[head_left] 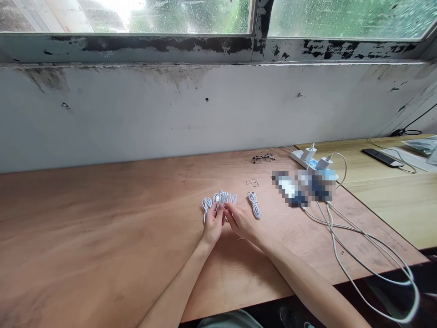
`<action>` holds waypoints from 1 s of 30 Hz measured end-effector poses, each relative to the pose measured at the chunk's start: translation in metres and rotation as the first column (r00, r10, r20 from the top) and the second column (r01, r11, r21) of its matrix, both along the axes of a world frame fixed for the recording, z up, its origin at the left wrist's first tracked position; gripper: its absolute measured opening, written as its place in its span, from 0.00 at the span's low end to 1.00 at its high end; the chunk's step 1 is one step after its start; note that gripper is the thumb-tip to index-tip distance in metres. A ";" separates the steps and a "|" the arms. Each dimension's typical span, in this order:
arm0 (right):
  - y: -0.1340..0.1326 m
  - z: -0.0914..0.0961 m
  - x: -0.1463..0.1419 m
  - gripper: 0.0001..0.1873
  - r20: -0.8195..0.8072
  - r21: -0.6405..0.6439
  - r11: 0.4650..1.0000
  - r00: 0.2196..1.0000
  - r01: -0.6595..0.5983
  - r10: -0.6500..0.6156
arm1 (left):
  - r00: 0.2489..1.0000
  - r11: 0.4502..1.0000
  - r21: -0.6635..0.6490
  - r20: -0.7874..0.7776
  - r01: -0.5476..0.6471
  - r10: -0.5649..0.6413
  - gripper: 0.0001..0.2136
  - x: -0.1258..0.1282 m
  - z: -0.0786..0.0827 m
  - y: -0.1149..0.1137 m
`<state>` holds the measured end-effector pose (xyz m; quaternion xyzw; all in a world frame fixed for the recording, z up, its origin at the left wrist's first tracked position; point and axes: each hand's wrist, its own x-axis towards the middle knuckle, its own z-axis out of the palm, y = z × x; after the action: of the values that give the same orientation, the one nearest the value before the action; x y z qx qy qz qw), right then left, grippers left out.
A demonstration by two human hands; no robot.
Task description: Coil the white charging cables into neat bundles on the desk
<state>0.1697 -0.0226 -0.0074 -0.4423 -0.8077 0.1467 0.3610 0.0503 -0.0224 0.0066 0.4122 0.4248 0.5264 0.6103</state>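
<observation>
My left hand (213,224) and my right hand (241,221) meet in front of me over the plywood desk (102,228). Both pinch a looped white cable bundle (220,200), whose loops fan upward from my fingers. Just right of my right hand, a second coiled white cable (254,205) lies on the wood, not touched. A small tangle of thin wire (252,182) rests a little farther away.
Black glasses (262,158) lie by the wall. A white power strip (300,159) holds white chargers, with pixelated objects (302,187) beside it. Long white cables (362,246) trail over the desk's right edge. A black device (380,157) sits on the lighter table.
</observation>
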 end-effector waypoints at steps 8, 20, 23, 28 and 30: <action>0.001 0.004 0.001 0.11 0.079 0.083 0.997 0.997 -0.003 -0.003 | 0.999 0.997 0.079 -0.044 0.023 -0.020 0.21 -0.002 -0.008 0.003; 0.000 0.006 -0.005 0.11 -0.061 0.018 0.999 0.998 0.031 -0.030 | 0.997 0.990 0.139 -0.071 0.027 -0.017 0.20 0.000 -0.006 0.001; -0.003 0.011 -0.012 0.12 -0.395 -0.187 0.980 0.919 -0.067 -0.012 | 0.993 0.984 0.176 -0.118 0.030 -0.009 0.19 -0.003 -0.007 0.003; 0.003 0.014 -0.005 0.18 -0.792 -0.547 0.607 0.591 -0.576 -0.152 | 0.961 0.958 0.285 -0.270 0.028 0.052 0.17 -0.008 -0.003 0.000; 0.006 0.015 0.002 0.17 -0.808 -0.585 0.375 0.556 -0.719 -0.193 | 0.946 0.948 0.316 -0.317 0.045 0.060 0.16 -0.009 0.000 -0.001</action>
<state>0.1719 -0.0164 0.0076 -0.2896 -0.4199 0.7882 0.3444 0.0413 -0.0239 0.0063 0.5843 0.4298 0.5159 0.4557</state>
